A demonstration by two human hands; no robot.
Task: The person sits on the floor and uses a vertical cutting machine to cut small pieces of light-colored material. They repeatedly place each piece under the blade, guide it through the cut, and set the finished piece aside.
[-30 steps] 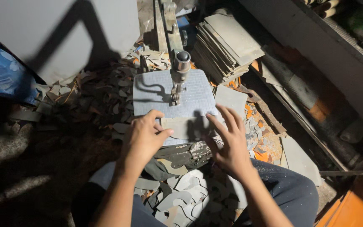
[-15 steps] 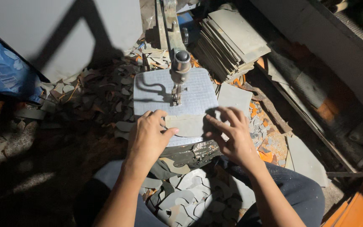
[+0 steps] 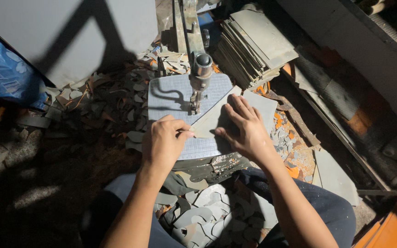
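A small saw machine stands in front of me, with a grey gridded table (image 3: 168, 94) and a metal blade guide (image 3: 200, 69) above it. A flat grey sheet (image 3: 210, 120) lies on the table, its edge at the blade. My left hand (image 3: 164, 142) pinches the sheet's near-left corner with curled fingers. My right hand (image 3: 246, 128) lies flat on the sheet's right part, fingers spread. Both forearms reach in from the bottom of the view.
A stack of grey sheets (image 3: 253, 43) lies at the back right. Cut grey shapes (image 3: 203, 220) fill my lap. Offcuts (image 3: 111, 98) litter the ground left of the machine. A blue bag (image 3: 3, 76) sits far left, a grey board (image 3: 70, 32) behind.
Both hands have turned the grey sheet on the table and pushed it toward the blade. The right hand has moved up and now lies flat on it.
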